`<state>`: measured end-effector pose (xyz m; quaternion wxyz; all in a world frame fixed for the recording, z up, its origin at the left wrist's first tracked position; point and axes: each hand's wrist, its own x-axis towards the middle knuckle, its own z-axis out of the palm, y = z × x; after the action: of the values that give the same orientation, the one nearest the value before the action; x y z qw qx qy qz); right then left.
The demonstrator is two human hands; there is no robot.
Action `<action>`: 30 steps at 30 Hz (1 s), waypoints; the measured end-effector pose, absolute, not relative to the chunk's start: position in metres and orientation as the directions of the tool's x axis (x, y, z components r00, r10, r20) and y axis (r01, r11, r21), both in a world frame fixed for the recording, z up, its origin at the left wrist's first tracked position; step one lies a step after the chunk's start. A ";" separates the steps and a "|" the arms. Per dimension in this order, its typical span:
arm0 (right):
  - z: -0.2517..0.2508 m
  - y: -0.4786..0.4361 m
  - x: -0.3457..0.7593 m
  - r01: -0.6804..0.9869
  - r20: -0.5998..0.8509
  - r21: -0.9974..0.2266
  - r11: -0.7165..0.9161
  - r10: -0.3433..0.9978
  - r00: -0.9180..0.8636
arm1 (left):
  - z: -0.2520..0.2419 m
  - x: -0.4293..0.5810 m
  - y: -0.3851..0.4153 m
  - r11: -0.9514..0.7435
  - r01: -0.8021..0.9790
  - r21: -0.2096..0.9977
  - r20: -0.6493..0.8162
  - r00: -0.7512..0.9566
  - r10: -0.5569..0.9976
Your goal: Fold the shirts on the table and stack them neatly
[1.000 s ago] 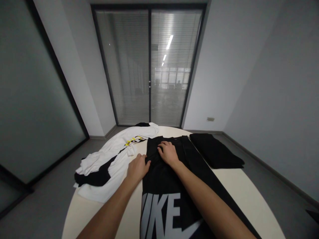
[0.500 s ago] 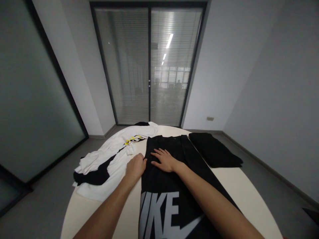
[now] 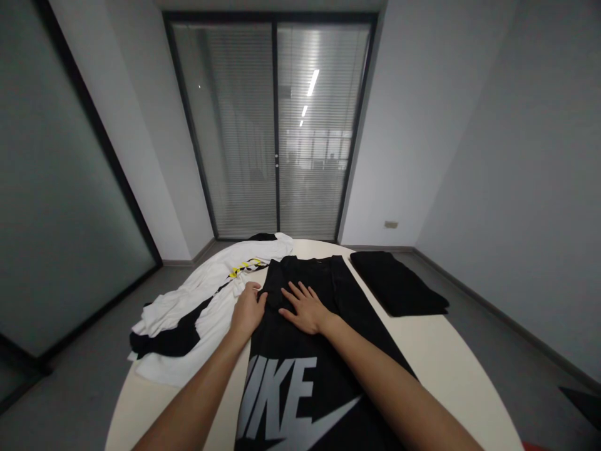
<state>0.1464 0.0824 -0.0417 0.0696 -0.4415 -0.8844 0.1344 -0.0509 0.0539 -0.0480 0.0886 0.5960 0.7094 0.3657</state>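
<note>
A black shirt (image 3: 323, 363) with large grey "NIKE" lettering and part of a swoosh lies along the table in front of me, its narrow top end pointing away. Flat on its upper part rests my right hand (image 3: 306, 310), fingers spread. At the shirt's left edge is my left hand (image 3: 248, 310), its thumb and fingers apart; the thumb tip touches or nearly touches the fabric, and I cannot tell which. Neither hand grips anything. The shirt's bottom end runs out of the picture.
A pile of white and black clothes (image 3: 173, 341) with a yellow-patterned piece lies on the left. A folded black garment (image 3: 399, 285) lies at the right edge of the pale round table (image 3: 462, 369). Beyond stands a glass door (image 3: 277, 131) with blinds.
My left hand has let go of the shirt's left edge and its fingers have parted. My right hand stays flat on the shirt. The view has shifted slightly.
</note>
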 end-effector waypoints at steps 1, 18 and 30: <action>-0.043 0.081 0.147 0.764 0.017 -0.306 0.567 0.806 -0.592 | -0.048 -0.049 0.055 -0.034 0.754 0.655 0.350 -0.264 0.899; -0.043 0.073 0.166 0.687 0.290 -0.358 0.632 0.775 -0.561 | -0.037 -0.005 0.035 -0.252 0.493 0.833 0.350 -0.116 0.930; -0.040 0.069 0.163 0.579 0.209 -0.354 0.735 0.665 -0.717 | -0.036 -0.029 0.051 -0.102 0.390 0.915 0.206 -0.236 0.950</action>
<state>0.1626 0.0691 -0.0403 0.1630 -0.3393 -0.9169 0.1327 -0.0294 0.0512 -0.0356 0.2809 0.5505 0.6085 0.4978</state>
